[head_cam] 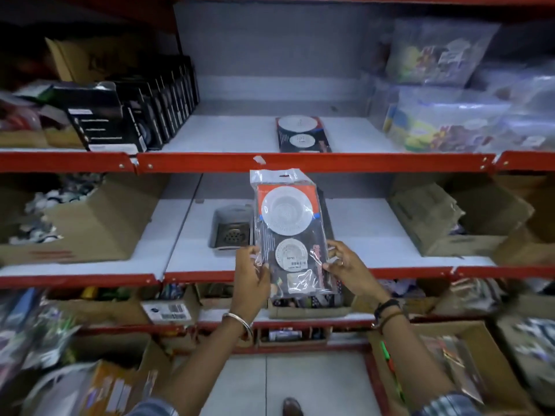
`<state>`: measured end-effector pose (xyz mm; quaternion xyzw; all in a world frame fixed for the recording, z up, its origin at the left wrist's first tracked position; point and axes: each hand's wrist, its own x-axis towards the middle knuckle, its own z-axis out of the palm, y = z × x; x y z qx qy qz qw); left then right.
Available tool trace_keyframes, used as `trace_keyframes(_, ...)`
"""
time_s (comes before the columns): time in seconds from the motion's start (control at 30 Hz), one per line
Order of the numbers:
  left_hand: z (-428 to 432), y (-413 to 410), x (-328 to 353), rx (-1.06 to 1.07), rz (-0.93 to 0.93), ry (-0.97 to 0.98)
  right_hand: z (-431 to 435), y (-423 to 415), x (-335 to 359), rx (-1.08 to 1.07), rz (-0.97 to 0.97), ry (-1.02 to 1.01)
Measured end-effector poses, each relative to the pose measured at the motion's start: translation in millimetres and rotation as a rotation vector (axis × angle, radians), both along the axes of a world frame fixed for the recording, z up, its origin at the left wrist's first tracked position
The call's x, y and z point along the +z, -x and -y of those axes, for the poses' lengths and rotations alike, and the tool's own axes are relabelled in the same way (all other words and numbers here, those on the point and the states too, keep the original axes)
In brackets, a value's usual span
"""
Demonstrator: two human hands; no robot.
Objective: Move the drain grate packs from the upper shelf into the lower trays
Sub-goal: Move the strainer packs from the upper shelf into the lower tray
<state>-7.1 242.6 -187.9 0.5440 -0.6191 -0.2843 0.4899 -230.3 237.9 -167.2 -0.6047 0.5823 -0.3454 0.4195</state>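
My left hand (252,273) and right hand (348,270) pinch the lower edges of a glossy plastic-sleeved drain grate pack (292,235), two round white grates on dark card, upright before the middle shelf (300,273). Another pack (301,135) lies flat on the upper shelf (315,162).

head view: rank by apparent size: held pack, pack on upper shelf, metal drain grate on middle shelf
1. Held pack, clearly largest, but nearest the camera.
2/3. Pack on upper shelf and metal drain grate look alike; not ranked.

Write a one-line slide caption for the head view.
Both hands, left hand and right hand, hold a drain grate pack before red shelves; another pack lies on the upper shelf.
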Motion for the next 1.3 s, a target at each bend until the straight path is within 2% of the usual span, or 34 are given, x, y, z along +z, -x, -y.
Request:
trace_keyframes(0.3, 30, 15, -46, -0.037, 0.099, -0.071, 31, 12, -55, -0.069, -0.019, -0.136)
trace_keyframes(0.4, 65, 28, -52, -0.029, 0.153, -0.190, 63, 14, -63, -0.104, -0.102, -0.147)
trace_keyframes(0.5, 98, 40, -56, -0.053, 0.268, -0.327, 95, 12, -65, -0.115, -0.197, -0.126)
trace_keyframes(0.6, 125, 46, -61, -0.082, 0.471, -0.478, 123, 9, -68, -0.137, -0.367, -0.072)
trace_keyframes(0.7, 143, 48, -62, -0.090, 0.604, -0.583, 139, 9, -75, -0.178, -0.476, -0.103)
trace_keyframes(0.8, 145, 47, -52, -0.057, 0.611, -0.444, 138, 7, -57, -0.200, -0.579, -0.044)
trace_keyframes(0.87, 141, 45, -36, -0.018, 0.544, -0.187, 134, 6, -31, -0.214, -0.472, 0.110)
trace_keyframes(0.97, 148, 48, 14, 0.019, 0.461, 0.277, 135, 7, 30, -0.209, -0.283, 0.454)
trace_keyframes(1.03, 165, 57, 56, 0.071, 0.439, 0.473, 148, 9, 73, -0.210, -0.269, 0.646)
trace_keyframes(1.07, 177, 62, 77, 0.109, 0.439, 0.512, 160, 11, 89, -0.232, -0.285, 0.703)
trace_keyframes(1.13, 203, 69, 113, 0.182, 0.469, 0.446, 191, 16, 113, -0.315, -0.425, 0.696)
trace_keyframes(1.23, 241, 72, 148, 0.208, 0.616, -0.012, 230, 16, 134, -0.349, -0.785, 0.337)
trace_keyframes(1.3, 255, 74, 167, 0.163, 0.568, -0.248, 245, 14, 145, -0.288, -0.840, 0.147)
